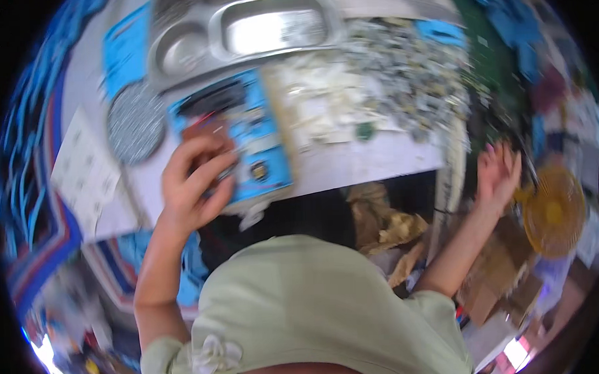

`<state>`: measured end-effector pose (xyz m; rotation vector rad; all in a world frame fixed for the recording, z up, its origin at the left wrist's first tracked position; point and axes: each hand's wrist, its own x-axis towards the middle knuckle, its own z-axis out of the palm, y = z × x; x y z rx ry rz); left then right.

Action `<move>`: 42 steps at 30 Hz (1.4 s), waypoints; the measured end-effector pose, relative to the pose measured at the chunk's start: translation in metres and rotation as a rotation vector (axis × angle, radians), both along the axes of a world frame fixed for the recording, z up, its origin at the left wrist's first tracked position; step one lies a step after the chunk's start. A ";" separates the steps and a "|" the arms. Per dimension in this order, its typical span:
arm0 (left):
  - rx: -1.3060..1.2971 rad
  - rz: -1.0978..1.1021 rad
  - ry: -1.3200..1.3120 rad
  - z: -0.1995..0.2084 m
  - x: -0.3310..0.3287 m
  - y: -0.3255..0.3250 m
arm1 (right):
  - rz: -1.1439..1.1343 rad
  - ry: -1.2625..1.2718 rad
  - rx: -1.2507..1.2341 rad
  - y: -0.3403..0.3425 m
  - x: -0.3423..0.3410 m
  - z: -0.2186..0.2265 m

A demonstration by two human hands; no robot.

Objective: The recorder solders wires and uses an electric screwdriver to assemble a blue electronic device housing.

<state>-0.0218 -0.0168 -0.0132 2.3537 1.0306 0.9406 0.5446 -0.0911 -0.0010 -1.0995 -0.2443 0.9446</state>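
Going left to right on my feed, first there's a white sheet [84, 171] with small marks on it, then a round silvery-grey disc [137, 121] lying flat on the table.

Next is the left hand [199, 180], fingers curled down over the blue board [278, 166]. The fingertips are right at a red-brown piece [205, 126] lying on the board, just below a dark long block [218, 97]. Honestly can't tell if they're pinching something or only touching; the hand itself covers the spot and it's blurry. A small round dark-and-yellow part [259, 170] sits apart from the fingers, near the board's lower right corner. A metal compartment tray [232, 62] is just behind the board.

Right of that, a spread of pale pieces [323, 100] runs into a big pile of small metallic parts [408, 84].

Far right, the right hand [499, 173] is out past the table edge, fingers loosely spread, nothing in it that I can make out, with a yellow basket [556, 211] just beside it.

My read: the step in hand is left-hand handling at the board. The next move there calls for a clear fingertip hold without knocking neighbouring parts.
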 end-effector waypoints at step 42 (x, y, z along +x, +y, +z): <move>0.136 0.185 0.150 0.001 0.024 0.021 | 1.351 -1.564 -0.125 0.159 -0.330 0.031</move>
